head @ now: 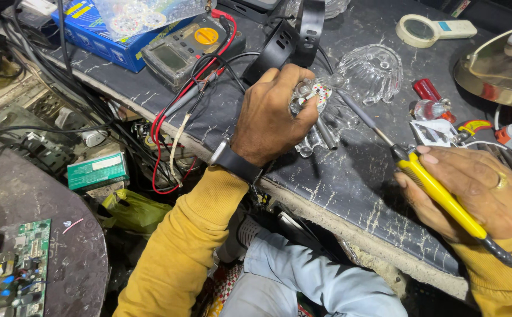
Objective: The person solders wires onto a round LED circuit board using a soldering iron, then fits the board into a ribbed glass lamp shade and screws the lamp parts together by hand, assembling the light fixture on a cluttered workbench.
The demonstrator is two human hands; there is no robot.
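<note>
My left hand (270,114) grips a clear ribbed glass lamp piece (320,120) with a small circuit disc inside, pressed against the dark worn bench top (338,188). My right hand (473,191) holds a yellow-handled soldering iron (438,191). Its thin metal tip (355,108) reaches up-left into the glass piece beside my left fingers. A black watch sits on my left wrist. Both sleeves are mustard yellow.
A second clear glass shade (376,70) lies behind the held piece. A grey multimeter (185,47) with red and black leads, a blue box (100,32), a magnifier (423,29) and a brass dish (496,67) crowd the bench. A green circuit board (30,264) lies lower left.
</note>
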